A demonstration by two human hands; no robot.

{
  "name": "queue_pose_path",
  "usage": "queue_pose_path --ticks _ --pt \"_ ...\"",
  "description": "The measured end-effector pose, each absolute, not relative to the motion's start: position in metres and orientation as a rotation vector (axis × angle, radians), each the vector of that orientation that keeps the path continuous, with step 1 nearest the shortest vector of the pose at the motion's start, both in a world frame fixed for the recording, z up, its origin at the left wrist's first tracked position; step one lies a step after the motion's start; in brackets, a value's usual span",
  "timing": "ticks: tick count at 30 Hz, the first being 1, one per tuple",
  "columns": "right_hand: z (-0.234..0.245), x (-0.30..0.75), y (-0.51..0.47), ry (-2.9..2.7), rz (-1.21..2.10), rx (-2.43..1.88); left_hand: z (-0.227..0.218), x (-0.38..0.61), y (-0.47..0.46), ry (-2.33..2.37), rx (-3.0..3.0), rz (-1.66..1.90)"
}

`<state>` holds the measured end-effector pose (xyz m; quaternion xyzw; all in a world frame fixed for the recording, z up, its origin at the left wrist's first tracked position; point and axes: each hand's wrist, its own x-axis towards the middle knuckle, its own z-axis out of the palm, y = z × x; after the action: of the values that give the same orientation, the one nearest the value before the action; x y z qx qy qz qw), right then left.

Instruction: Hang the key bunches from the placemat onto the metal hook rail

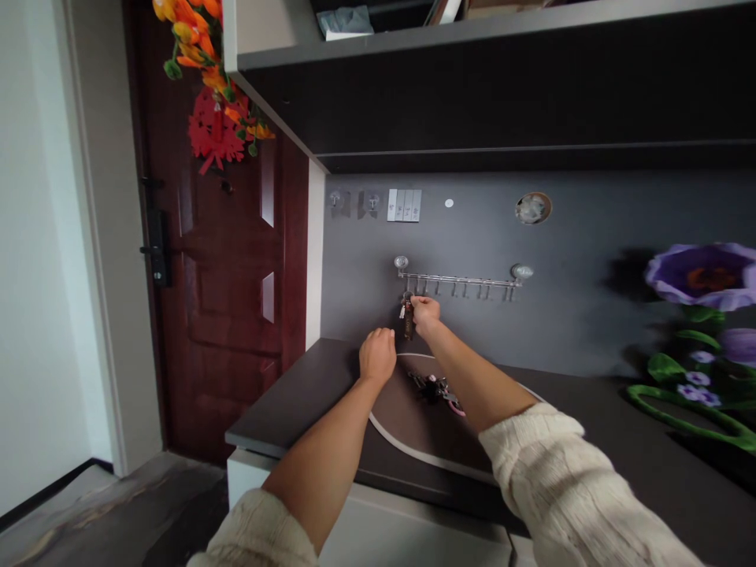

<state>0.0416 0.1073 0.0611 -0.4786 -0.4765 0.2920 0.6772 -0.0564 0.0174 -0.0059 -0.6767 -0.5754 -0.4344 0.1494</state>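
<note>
Just under the left end of a metal hook rail [461,280] on the grey wall, my right hand [426,312] pinches a keychain [409,319] by its ring. A dark strap and a small white charm dangle from that ring. Whether the ring touches a hook is too small to tell. Lower and to the left, my left hand [378,354] is closed with its fingers curled, close to the keychain but apart from it. What it holds, if anything, is hidden. A bunch of keys [435,389] lies on the brown round-edged mat [407,429] below my hands.
A shelf [484,102] overhangs the counter [295,402]. Purple artificial flowers [702,276] stand at the right. The dark red door [230,315] with hanging orange flowers [201,39] is on the left. Two clear hooks and a switch panel [405,205] are on the wall.
</note>
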Motion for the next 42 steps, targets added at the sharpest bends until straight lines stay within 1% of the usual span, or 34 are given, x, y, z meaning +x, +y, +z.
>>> queue_pose_path --ticks 6,13,20,23,28,32,36,42 --pt "0.057 0.048 0.104 -1.122 0.654 -1.072 -0.006 -0.058 0.016 -1.634 -1.962 -1.246" --pt "0.055 0.059 0.08 -1.083 0.943 -0.938 -0.006 -0.06 0.014 -1.606 -2.007 -1.227" --pt "0.044 0.076 0.048 -1.196 0.996 -1.029 -0.008 -0.062 0.013 -1.583 -2.143 -1.185" --pt "0.03 0.083 0.036 -1.361 0.918 -1.07 -0.009 -0.063 0.011 -1.588 -2.216 -1.173" --pt "0.003 0.094 0.022 -1.653 0.611 -1.244 -0.014 -0.065 0.01 -1.63 -2.338 -1.145" --pt "-0.008 0.099 0.017 -1.832 0.424 -1.419 -0.018 -0.065 0.011 -1.62 -2.426 -1.165" --pt "-0.012 0.1 0.017 -1.926 0.478 -1.417 -0.02 -0.065 0.013 -1.616 -2.476 -1.175" --pt "-0.017 0.098 0.026 -1.899 0.588 -1.366 -0.021 -0.064 0.016 -1.688 -2.508 -1.114"
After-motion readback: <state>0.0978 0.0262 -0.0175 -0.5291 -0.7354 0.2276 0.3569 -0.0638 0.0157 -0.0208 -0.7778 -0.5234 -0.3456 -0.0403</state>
